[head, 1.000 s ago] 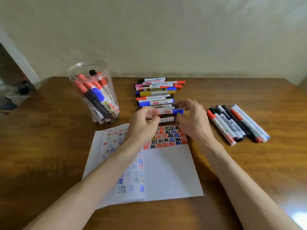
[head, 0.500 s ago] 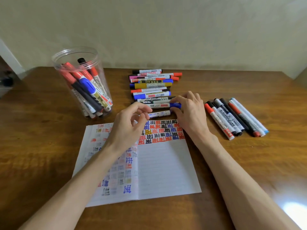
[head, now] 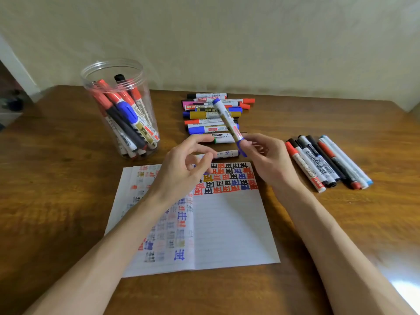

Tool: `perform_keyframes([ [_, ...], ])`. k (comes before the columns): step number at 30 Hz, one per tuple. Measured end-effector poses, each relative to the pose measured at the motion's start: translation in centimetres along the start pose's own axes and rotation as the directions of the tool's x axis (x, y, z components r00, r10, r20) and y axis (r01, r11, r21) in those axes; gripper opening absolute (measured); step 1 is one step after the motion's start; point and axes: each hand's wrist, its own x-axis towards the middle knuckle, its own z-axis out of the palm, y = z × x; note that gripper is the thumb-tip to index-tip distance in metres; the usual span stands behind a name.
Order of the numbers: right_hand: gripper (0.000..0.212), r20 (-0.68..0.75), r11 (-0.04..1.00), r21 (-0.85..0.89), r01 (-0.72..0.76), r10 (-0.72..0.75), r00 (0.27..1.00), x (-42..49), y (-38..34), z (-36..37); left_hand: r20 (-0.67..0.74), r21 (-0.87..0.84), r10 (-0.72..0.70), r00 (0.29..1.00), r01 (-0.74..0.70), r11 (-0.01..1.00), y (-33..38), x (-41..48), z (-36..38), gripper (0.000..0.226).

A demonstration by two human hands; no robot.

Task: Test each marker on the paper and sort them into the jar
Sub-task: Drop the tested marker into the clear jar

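STEP: uncapping for test, judged | blue marker point(head: 227, 119) is pinched at its lower end by right hand point(head: 266, 160), tilted toward 11 o'clock above paper point(head: 229, 226) | left hand point(head: 181, 171) loosely curled, empty | NEXT: cap to be pulled, stroke drawn; jar point(head: 118, 105) at 10 o'clock

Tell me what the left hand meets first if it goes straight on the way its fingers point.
Probably the blue marker that the right hand pinches by its lower end; the left hand looks raised, though height is unclear.
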Motion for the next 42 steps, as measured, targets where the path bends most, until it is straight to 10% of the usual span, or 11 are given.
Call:
perform_keyframes([
  [10,0.021,0.258,0.944,0.322,-0.068,-0.019,0.966,-1.5,-2.2,1.6,0.033,0.083,0.075,0.997,-0.078,0.994,-0.1,-0.2,0.1,0.054],
  [33,0.017,0.222,0.935,0.288,0.206,-0.275,0.936,-1.5,-2.4,0.8,0.153,0.012,-0.039,0.987,0.038,0.999,1.0,0.0,-1.8,0.021],
  [42,0.027,0.043,0.854,0.52,0.019,-0.048,0.998,-2.5,-2.7,2.9,0.014,0.169,0.044,0.999,-0.045,0.985,0.8,-0.6,-1.4,0.039],
])
